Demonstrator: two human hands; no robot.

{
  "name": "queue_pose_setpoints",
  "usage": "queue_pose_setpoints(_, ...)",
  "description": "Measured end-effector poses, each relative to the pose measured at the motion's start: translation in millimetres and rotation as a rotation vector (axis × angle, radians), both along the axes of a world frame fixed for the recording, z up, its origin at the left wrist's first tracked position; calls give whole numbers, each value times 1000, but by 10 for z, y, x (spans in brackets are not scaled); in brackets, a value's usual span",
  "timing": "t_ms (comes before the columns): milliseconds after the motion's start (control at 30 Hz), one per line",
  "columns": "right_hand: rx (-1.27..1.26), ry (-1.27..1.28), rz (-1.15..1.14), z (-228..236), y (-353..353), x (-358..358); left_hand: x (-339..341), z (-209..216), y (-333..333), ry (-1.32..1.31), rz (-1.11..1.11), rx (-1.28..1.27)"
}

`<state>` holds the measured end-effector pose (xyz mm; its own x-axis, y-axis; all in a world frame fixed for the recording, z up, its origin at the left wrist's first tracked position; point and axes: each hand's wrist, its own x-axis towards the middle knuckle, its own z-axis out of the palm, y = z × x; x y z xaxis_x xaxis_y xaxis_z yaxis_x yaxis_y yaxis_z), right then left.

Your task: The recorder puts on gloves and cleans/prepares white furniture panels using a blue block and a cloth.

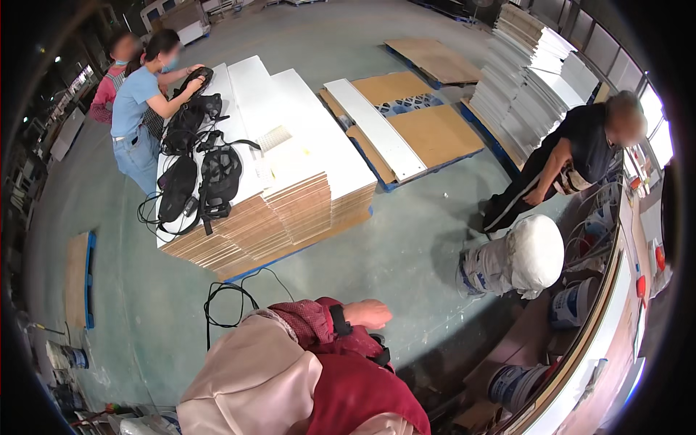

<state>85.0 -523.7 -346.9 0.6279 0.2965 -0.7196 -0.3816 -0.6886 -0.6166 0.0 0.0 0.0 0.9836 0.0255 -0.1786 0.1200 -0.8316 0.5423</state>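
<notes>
Eyeing the black cable (249,293) on the floor (174,304), L of our left hand (368,313), we reckon its loose loops could trip someone. Can't tell if that hand's open/closed; right hand n/v. We count 1 cable tangle, 1 wrapped bucket (535,254) R of hand, min. 2 pails (516,386) farther R, 2 board piles (297,217) beyond, 3 co-workers (591,138).
</notes>
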Motion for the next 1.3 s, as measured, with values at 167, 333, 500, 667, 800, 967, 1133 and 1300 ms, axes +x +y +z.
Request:
queue_pose_setpoints(167, 62, -125, 292, 833, 253, 253, 458, 102, -268, 133, -62, -41)
queue_pose_setpoints(333, 169, -202, 23, 1539, 844, -474, 532, 304, -98, 41, 41, -160)
queue_pose_setpoints(500, -122, -674, -363, 2257, 847, -464, 1232, 710, -491, -129, -192, -71)
queue_pose_setpoints(667, -90, -580, -720, 2770, 917, -487, 1907, 821, -991, -189, -365, -82)
queue_pose_setpoints(800, -196, -708, -853, 2905, 855, -633, 2372, 891, -1457, -299, -548, -83)
queue_pose_setpoints(967, -565, -841, -950, 3200, 812, -772, 2929, 886, -2160, -454, -585, -96)
queue_pose_setpoints(1133, 193, -806, -1830, 3489, 824, -407, 3713, 754, -2768, -206, -296, -970)
queue_pose_setpoints(1300, 1260, -673, -1951, 3894, 492, 265, 4569, 819, -3068, 746, 153, -2143)
